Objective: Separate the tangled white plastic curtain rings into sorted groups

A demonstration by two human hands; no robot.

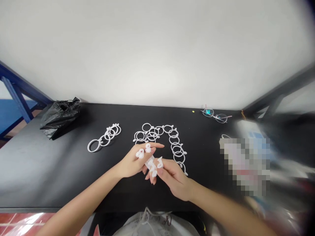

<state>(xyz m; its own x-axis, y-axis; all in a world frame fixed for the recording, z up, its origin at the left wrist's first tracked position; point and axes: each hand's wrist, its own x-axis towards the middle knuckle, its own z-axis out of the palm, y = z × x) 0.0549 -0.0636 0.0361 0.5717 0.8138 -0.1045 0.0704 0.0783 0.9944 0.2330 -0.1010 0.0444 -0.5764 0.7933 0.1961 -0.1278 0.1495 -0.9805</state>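
My left hand (135, 161) is half turned, palm up, and holds several small white plastic pieces with round eyelets (140, 153) between its thumb and fingers. Its index finger stretches to the right. Close against it, my right hand (176, 178) pinches a white plastic eyelet piece (160, 162) between thumb and fingertips. Where the pieces meet the fingers is partly hidden. Behind the hands lies a cluster of white plastic rings (152, 132) with small eyelets. A curved row of overlapping rings (177, 149) runs down just right of them.
The black table (64, 177) meets a pale wall at the back. On the left are a separate group of white rings (105, 139) and a crumpled black plastic bag (60, 116). Eyeglasses (209, 113) lie back right. Blurred packages (256, 137) crowd the right side. A whitish bag (157, 224) sits below the front edge.
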